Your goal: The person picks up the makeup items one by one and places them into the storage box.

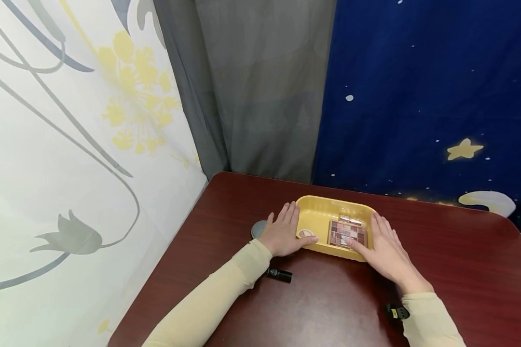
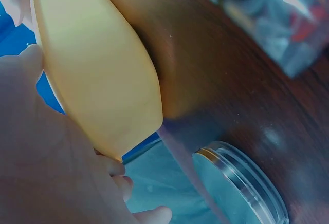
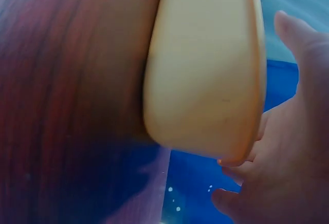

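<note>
A yellow plastic tray (image 1: 314, 219) with rounded corners rests on the table. Inside it, a palette of many small pans (image 1: 337, 233) lies towards the right, with a smaller flat case (image 1: 350, 220) behind it. A small round item (image 1: 305, 233) sits near the tray's front left corner. My left hand (image 1: 282, 236) touches the left end of the tray, fingers straight and thumb reaching over the front rim. At the opposite end is my right hand (image 1: 388, 250), fingers extended along the side and thumb over the tray. The right wrist view shows that thumb apart from the rim.
A round lidded container (image 2: 241, 183) stands left of the tray, partly behind my left hand. A short black cylinder (image 1: 280, 275) lies near my left sleeve. A shiny clear bag (image 2: 288, 23) appears in the left wrist view. Curtains (image 1: 265, 96) hang behind the dark red table (image 1: 321, 308).
</note>
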